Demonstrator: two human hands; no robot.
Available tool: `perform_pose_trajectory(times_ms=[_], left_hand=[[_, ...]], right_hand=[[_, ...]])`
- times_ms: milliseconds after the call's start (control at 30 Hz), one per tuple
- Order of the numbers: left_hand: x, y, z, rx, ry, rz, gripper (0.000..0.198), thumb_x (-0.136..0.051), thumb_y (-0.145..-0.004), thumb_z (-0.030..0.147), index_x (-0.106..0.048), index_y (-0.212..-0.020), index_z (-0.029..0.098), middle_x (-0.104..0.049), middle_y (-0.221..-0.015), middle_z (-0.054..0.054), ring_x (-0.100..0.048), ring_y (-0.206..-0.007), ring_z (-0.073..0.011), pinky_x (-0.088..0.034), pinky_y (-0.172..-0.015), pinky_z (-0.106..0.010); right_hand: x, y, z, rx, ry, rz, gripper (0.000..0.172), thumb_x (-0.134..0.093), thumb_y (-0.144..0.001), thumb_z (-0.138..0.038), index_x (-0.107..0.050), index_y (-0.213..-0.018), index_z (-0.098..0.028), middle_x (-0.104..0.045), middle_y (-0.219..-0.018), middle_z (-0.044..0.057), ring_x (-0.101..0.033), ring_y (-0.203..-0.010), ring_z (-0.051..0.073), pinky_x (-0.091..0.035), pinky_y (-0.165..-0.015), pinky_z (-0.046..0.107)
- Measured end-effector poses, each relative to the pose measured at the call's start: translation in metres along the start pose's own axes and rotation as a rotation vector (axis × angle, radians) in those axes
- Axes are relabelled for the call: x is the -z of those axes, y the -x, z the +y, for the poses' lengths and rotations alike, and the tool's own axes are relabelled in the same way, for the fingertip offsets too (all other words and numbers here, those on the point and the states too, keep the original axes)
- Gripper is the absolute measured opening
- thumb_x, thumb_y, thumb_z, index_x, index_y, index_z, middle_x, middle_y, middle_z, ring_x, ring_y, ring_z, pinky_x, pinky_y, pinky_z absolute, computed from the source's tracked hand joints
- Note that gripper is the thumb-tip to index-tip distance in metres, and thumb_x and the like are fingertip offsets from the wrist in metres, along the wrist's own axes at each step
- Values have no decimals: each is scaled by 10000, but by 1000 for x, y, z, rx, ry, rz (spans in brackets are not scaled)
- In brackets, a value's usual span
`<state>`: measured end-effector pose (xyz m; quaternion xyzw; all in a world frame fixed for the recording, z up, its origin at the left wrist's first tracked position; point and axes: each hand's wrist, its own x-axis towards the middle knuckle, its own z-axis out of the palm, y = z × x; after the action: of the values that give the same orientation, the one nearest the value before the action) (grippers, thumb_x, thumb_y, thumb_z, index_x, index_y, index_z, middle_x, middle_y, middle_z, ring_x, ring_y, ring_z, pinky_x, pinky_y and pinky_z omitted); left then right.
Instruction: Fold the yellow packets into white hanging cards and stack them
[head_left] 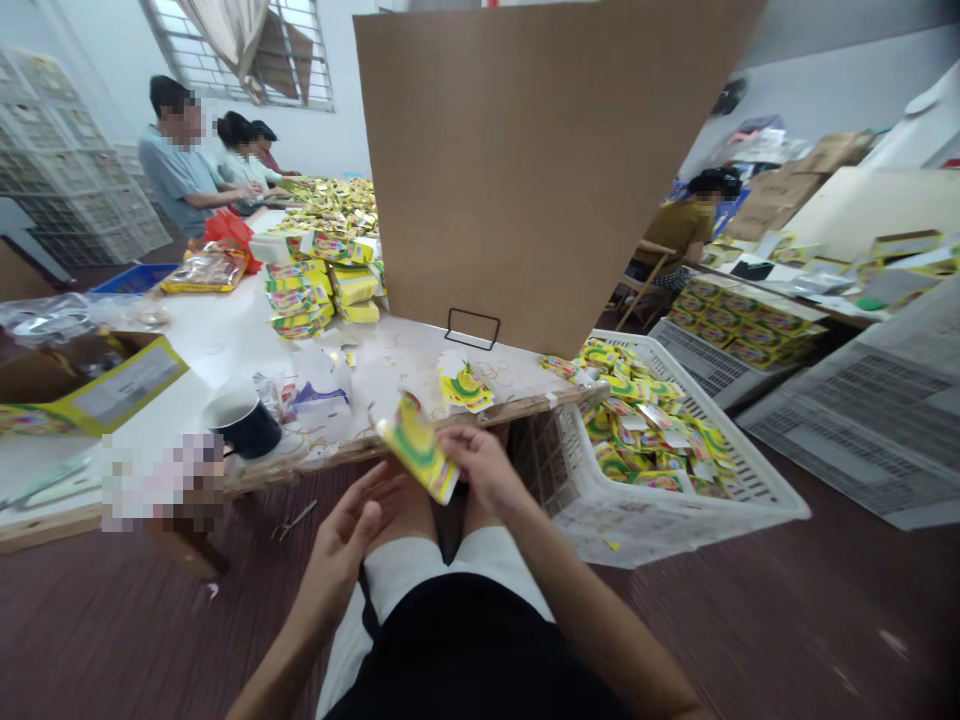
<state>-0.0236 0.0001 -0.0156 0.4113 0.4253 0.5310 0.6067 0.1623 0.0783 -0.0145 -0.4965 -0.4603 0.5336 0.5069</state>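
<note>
My right hand [484,462] is closed on a small stack of yellow and green packets [417,447], held tilted just below the table's front edge. My left hand [352,528] hovers beside the stack over my knee, fingers stretched out and apart, its fingertips close to the packets. It holds nothing that I can see. More of the same packets [465,387] lie on the white table [232,340] right above my hands.
A white plastic crate [675,500] of yellow packets stands on the floor at right. A tall cardboard sheet [540,170] stands on the table behind a wire clip. A dark mug [244,422] sits at the table edge. Stacked packets [307,285] and seated people [180,160] are farther back.
</note>
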Motion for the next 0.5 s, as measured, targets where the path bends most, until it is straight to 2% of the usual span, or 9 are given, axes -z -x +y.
perform_pose_trajectory(times_ms=[67,133,200,300,367,400,467,500], left_hand=[[-1,2,2,2,106,41,569,-603,-808,435,-478,-1302,182,-590,-1266,-147,-527,-1192,-286,-457,-973,-397],[-2,4,4,2,157,47,581,-617,-803,415,-470,-1322,198,-565,-1300,-145,-516,-1203,-295,-469,-964,-397],[-3,6,4,-13,184,24,574,-616,-808,389,-466,-1333,211,-534,-1335,-144,-507,-1213,-296,-465,-972,-395],[-3,7,1,-45,183,19,592,-653,-780,382,-485,-1321,210,-542,-1326,-144,-520,-1198,-304,-474,-961,-386],[-2,6,-1,-40,164,34,622,-690,-747,375,-492,-1313,209,-571,-1295,-142,-541,-1172,-310,-488,-942,-387],[-2,5,-2,-26,158,47,631,-701,-736,374,-497,-1309,207,-587,-1276,-141,-554,-1156,-312,-495,-931,-390],[-1,2,-2,10,160,82,641,-709,-721,397,-510,-1293,190,-615,-1236,-145,-575,-1125,-318,-509,-908,-398],[-1,1,-2,31,165,103,644,-709,-714,417,-521,-1281,177,-626,-1217,-150,-585,-1109,-324,-515,-896,-403]], right_hand=[[-23,29,10,-125,-197,-200,429,-777,-556,-477,-651,-812,-157,-678,-781,47,-619,-661,159,-489,-606,283],[-37,46,19,-243,-367,-303,403,-813,-537,-430,-641,-784,-163,-649,-717,13,-575,-593,116,-449,-564,240],[-43,54,26,-280,-444,-291,393,-830,-527,-401,-627,-763,-161,-616,-664,-10,-525,-545,88,-406,-529,213],[-44,57,31,-228,-420,-235,376,-803,-576,-411,-614,-790,-166,-618,-684,-6,-519,-555,93,-397,-526,215],[-38,52,30,-130,-258,-261,319,-725,-679,-433,-615,-827,-173,-640,-726,10,-546,-588,113,-416,-543,230],[-32,45,26,-36,-75,-262,278,-668,-741,-434,-622,-838,-177,-652,-748,16,-562,-615,123,-430,-563,239],[-10,19,14,188,405,-193,231,-561,-838,-400,-644,-848,-184,-674,-824,31,-594,-726,146,-458,-656,262],[6,0,6,314,728,-95,233,-515,-872,-382,-653,-852,-195,-679,-871,32,-599,-795,152,-459,-724,271]])
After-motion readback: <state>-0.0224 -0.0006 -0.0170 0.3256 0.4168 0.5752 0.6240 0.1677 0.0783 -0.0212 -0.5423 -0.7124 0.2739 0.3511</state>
